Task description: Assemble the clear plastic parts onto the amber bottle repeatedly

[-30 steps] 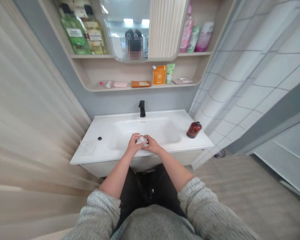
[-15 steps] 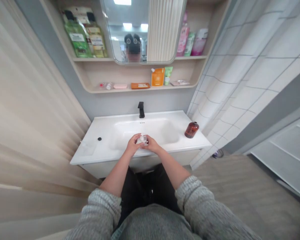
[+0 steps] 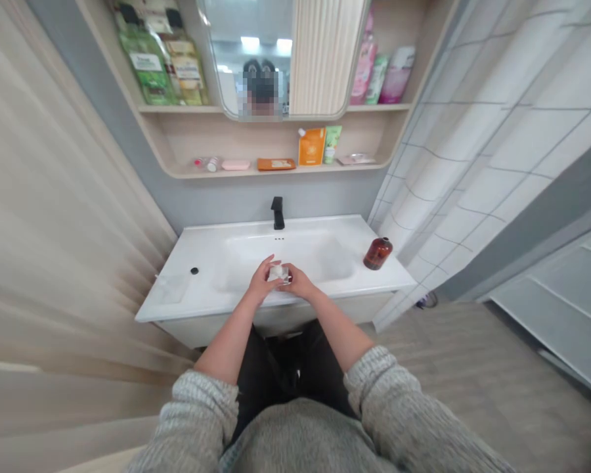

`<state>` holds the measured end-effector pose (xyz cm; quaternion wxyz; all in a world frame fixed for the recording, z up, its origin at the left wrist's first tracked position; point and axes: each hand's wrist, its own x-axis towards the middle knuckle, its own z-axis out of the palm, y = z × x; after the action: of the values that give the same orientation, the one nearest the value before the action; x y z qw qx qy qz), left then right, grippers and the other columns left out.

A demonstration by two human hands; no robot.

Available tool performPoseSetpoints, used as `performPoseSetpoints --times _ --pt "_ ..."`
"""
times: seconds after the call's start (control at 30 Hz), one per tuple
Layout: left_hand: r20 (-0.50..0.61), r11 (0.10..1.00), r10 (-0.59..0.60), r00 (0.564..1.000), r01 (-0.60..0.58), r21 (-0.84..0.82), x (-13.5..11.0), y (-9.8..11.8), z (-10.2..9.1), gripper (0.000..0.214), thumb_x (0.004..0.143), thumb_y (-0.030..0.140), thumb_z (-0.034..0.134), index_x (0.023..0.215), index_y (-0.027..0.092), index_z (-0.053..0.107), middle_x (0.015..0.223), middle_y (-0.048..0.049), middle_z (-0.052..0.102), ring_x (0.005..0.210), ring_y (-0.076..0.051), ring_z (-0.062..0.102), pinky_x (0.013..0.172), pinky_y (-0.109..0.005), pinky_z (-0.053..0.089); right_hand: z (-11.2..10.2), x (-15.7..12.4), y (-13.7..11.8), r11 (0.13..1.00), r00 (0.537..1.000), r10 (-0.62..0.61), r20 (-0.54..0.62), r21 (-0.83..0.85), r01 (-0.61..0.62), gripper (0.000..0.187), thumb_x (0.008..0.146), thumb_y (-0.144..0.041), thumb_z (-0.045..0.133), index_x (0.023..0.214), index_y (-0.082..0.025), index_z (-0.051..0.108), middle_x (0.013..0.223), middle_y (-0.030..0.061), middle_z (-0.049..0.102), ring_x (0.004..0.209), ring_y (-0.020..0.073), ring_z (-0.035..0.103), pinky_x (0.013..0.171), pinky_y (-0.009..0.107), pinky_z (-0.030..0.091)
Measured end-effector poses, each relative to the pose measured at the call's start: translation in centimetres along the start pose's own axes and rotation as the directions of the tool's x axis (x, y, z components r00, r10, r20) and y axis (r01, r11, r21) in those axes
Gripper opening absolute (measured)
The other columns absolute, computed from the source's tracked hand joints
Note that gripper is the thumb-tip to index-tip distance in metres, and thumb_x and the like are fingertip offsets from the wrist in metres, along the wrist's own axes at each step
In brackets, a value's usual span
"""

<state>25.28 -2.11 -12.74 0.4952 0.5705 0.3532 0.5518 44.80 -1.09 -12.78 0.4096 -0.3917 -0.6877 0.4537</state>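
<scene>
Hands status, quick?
Left hand: closed, holding small clear container.
Right hand: closed, holding the same container.

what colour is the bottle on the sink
The bottle is amber brown, seen best in the head view.

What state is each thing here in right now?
Left hand: curled around the small clear container
Right hand: pressed against the container's other side
Small clear container: held between both hands above the white ceramic basin
Matte black faucet: upright, no running water visible
Amber glass bottle: standing on the counter, closed
</scene>
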Motion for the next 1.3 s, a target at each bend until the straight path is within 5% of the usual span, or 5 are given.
performPoseSetpoints --times 0.2,0.5,0.7,1.1,1.3 --pt "-0.087 0.999 0.025 0.996 -0.021 0.044 0.01 0.07 -0.06 0.094 0.057 0.035 0.104 0.143 0.024 0.068 0.118 -0.0059 0.074 0.107 -0.025 0.072 0.103 -0.04 0.054 0.07 -0.04 0.19 1.0 1.0 -0.012 0.011 0.007 0.011 0.076 0.065 -0.045 0.099 0.13 -0.025 0.064 0.118 0.004 0.074 0.098 0.0229 0.069 0.091 0.038 0.057" --pt "-0.073 0.998 0.02 0.997 -0.015 0.064 0.02 0.18 -0.01 0.084 0.059 0.033 0.102 0.136 0.024 0.069 0.124 -0.0088 0.073 0.114 -0.029 0.07 0.108 -0.044 0.052 0.05 0.01 0.14 1.0 1.0 -0.001 0.006 -0.002 0.001 0.073 0.068 -0.045 0.097 0.129 -0.024 0.065 0.115 0.0047 0.076 0.1 0.0244 0.07 0.089 0.038 0.057" --pt "-0.014 0.999 0.005 1.0 -0.004 0.038 0.02 -0.01 -0.13 0.093 0.063 0.034 0.102 0.147 0.026 0.065 0.132 -0.0106 0.073 0.118 -0.029 0.071 0.112 -0.045 0.051 0.09 -0.01 -0.11 1.0 1.0 0.006 -0.01 -0.01 -0.006 0.074 0.067 -0.043 0.097 0.131 -0.024 0.065 0.117 0.0051 0.075 0.099 0.0237 0.069 0.088 0.038 0.057" --pt "-0.073 0.995 0.007 0.997 0.001 0.099 0.02 0.02 -0.21 0.091 0.06 0.033 0.103 0.144 0.025 0.069 0.121 -0.0066 0.071 0.113 -0.027 0.069 0.11 -0.042 0.051 0.01 -0.06 -0.49 1.0 1.0 0.011 0.008 0.006 -0.011 0.071 0.066 -0.046 0.096 0.127 -0.026 0.065 0.113 0.0023 0.075 0.097 0.0233 0.069 0.088 0.037 0.057" --pt "-0.054 0.999 -0.02 0.998 0.023 0.047 -0.19 0.43 0.0 0.111 0.061 0.033 0.102 0.162 0.029 0.056 0.131 -0.0078 0.071 0.119 -0.028 0.068 0.111 -0.041 0.049 0.03 -0.08 -0.39 1.0 1.0 -0.001 0.021 0.008 0.0 0.074 0.067 -0.047 0.097 0.13 -0.025 0.065 0.116 0.0042 0.075 0.097 0.0234 0.069 0.088 0.037 0.057"
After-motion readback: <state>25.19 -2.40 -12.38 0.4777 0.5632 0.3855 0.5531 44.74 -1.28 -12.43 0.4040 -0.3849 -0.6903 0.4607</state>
